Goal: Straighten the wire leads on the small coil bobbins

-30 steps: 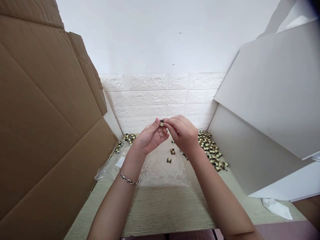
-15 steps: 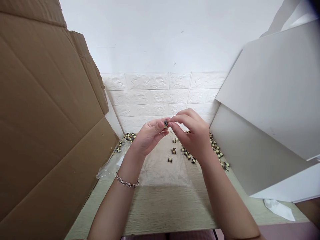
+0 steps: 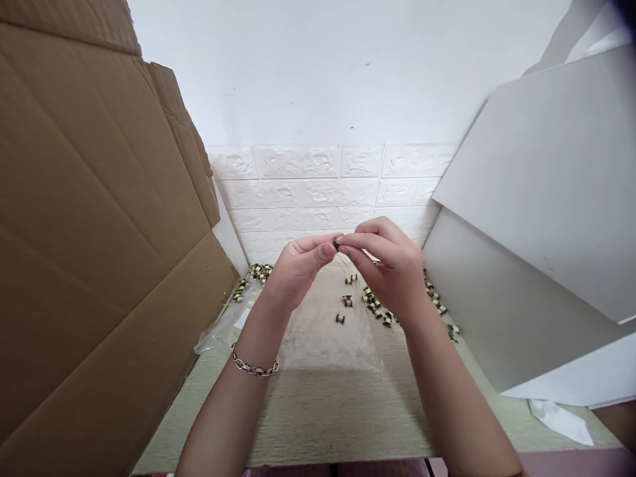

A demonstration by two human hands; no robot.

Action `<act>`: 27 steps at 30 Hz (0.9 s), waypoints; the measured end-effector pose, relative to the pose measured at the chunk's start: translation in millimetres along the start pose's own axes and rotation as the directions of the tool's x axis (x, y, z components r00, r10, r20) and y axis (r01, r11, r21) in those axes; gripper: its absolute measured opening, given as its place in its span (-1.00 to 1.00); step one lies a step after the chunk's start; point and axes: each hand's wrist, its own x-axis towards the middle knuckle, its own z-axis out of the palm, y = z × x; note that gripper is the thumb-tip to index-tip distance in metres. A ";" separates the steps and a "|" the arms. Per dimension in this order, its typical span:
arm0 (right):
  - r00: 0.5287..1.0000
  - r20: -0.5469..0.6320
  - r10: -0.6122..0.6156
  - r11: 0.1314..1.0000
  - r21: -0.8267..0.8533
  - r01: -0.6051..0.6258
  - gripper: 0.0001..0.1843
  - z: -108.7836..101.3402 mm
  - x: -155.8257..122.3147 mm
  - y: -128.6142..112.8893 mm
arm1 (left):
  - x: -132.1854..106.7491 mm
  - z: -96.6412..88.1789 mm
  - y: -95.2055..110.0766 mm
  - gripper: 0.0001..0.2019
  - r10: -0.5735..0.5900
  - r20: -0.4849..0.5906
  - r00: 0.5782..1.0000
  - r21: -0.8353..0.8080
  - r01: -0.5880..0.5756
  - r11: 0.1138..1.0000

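Observation:
Above the table, my left hand (image 3: pixel 299 270) pinches a small transformer coil (image 3: pixel 336 244) between thumb and fingers. The coil is dark, and most of it is hidden by fingertips. Thin pale wires hang below it. From the right, my right hand (image 3: pixel 395 268) closes thumb and forefinger on the same coil. Beneath the hands lies a clear plastic bag (image 3: pixel 322 348). On it rest a few loose coils with black ends and yellow wrapping, among them a near coil (image 3: pixel 340 318) and a browner coil (image 3: pixel 347 301).
More coils are heaped at the back left (image 3: pixel 259 271) and in a pile on the right (image 3: pixel 375 306). A cardboard sheet (image 3: pixel 99 232) walls the left side, a white panel (image 3: pixel 536 179) the right. White brick-pattern wall (image 3: pixel 298 192) stands behind. A white scrap (image 3: pixel 561 421) lies at front right.
The coil has turned between my fingertips, showing less of itself now. My right fingers have closed in on it. The whole view has shifted slightly.

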 end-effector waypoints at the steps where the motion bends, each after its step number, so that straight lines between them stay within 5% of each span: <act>1: 1.000 -0.005 -0.004 1.000 0.002 0.004 -0.88 0.2 -0.1 0.2 | -0.2 0.2 0.3 -0.83 0.012 0.000 1.000 0.003 -0.012 1.000; 18: 0.998 0.043 -0.046 0.998 -0.041 0.048 -0.86 2.0 -1.3 2.4 | -0.1 -0.7 -0.7 -0.80 0.017 -0.004 1.000 -0.049 -0.017 0.999; 27: 0.996 0.080 -0.046 0.999 -0.004 0.047 -0.86 3.8 -1.1 5.6 | 0.9 0.1 -3.7 -0.80 -0.110 -0.084 0.990 -0.121 0.100 0.988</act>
